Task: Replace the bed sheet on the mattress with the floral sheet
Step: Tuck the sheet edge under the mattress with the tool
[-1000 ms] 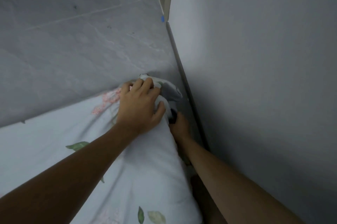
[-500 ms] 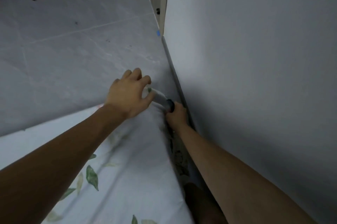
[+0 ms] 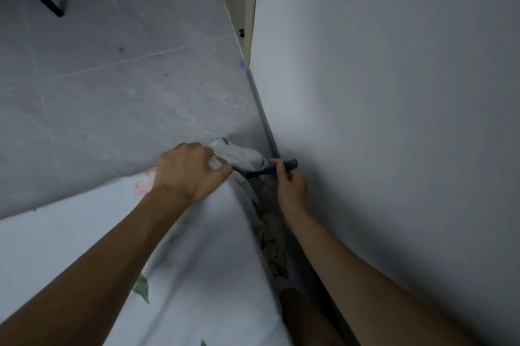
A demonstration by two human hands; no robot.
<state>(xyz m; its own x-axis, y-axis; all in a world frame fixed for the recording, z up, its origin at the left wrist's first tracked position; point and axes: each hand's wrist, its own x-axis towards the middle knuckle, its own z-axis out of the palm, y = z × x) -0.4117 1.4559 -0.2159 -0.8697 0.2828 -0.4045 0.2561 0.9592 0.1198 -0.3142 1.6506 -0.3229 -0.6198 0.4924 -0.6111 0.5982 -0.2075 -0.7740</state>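
Since the floral sheet (image 3: pixel 197 275) is light, limp cloth that bunches and slides, it is best taken at the gathered corner, where the left hand (image 3: pixel 187 171) already pinches a wad at the mattress's far corner by the wall (image 3: pixel 394 120). The right hand (image 3: pixel 289 186) is curled round a dark, ridged tool (image 3: pixel 274 169) beside it. Grey floor tiles (image 3: pixel 112 92) lie beyond, the gap along the wall tight.

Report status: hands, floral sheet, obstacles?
Left hand grips floral sheet corner. Right hand holds dark clip. Wall close on the right.
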